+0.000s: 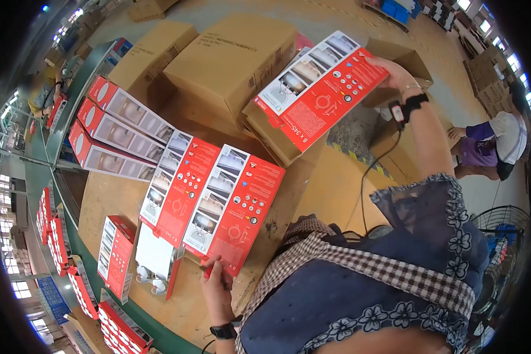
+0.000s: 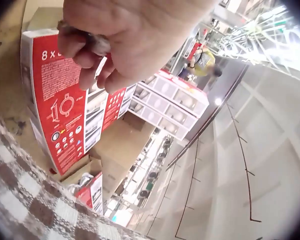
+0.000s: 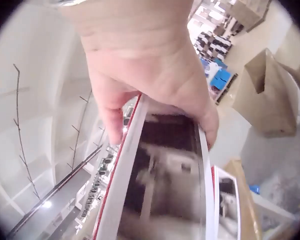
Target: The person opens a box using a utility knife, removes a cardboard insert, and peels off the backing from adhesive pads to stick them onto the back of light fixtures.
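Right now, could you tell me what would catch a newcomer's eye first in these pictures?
Probably the red product box that the right hand grips by its end, held up over the open cardboard cartons. Next, two matching red boxes lying side by side on the wooden table, where the left hand pinches a small red object at the near box's edge.

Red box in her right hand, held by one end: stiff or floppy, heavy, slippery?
Likely stiff: the red box stays flat though the right hand grips only one end. Probably light for its size, since one hand carries it raised. The glossy printed faces may be a bit slippery; the hand wraps round its edge.
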A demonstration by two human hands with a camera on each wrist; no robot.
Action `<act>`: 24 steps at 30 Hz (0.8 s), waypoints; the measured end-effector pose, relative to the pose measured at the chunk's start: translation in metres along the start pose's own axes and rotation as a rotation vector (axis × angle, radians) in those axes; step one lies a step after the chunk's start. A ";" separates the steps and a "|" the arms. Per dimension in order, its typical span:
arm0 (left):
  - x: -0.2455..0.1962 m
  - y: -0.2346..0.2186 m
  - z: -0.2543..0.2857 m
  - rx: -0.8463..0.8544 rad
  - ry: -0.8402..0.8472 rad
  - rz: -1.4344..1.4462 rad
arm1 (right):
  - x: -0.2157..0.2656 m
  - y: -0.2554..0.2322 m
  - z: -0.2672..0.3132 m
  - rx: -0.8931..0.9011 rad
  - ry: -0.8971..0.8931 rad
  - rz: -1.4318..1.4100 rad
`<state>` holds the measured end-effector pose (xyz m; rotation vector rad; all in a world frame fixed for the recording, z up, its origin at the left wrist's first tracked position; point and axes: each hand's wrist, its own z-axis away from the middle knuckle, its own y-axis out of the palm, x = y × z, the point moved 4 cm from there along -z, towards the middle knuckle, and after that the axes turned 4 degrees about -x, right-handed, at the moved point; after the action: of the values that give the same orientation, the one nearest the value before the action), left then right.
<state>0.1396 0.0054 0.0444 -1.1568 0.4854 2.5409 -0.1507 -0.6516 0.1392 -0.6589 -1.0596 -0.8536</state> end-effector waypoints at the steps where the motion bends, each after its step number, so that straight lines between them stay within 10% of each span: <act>1: -0.002 -0.007 0.009 -0.069 0.029 0.000 | 0.001 0.005 -0.016 0.002 0.010 0.004; 4: -0.005 -0.022 0.024 -0.133 0.105 0.018 | -0.031 -0.001 -0.095 -0.136 -0.217 -0.068; 6: -0.007 -0.036 0.034 -0.193 0.115 0.041 | -0.069 -0.012 -0.162 -0.563 -0.531 0.205; 7: -0.009 -0.044 0.037 -0.301 0.119 0.040 | -0.053 0.012 -0.131 -0.700 -0.577 0.653; 9: -0.027 -0.073 0.041 -0.309 0.127 -0.062 | -0.035 0.056 -0.077 -0.719 -0.879 0.671; 10: -0.047 -0.086 0.033 -0.402 0.251 -0.133 | -0.042 0.061 -0.055 -0.932 -0.694 1.182; 12: -0.084 -0.139 0.041 -0.772 0.417 -0.261 | -0.028 0.116 -0.018 -0.995 -1.017 1.123; 24: -0.094 -0.485 -0.091 -1.094 0.272 0.252 | -0.047 0.325 0.170 0.042 -0.757 0.336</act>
<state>0.4565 0.3882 -0.0253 -1.8592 -0.9038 2.8977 0.0357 -0.3320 0.1363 -1.1312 -1.5723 -0.2732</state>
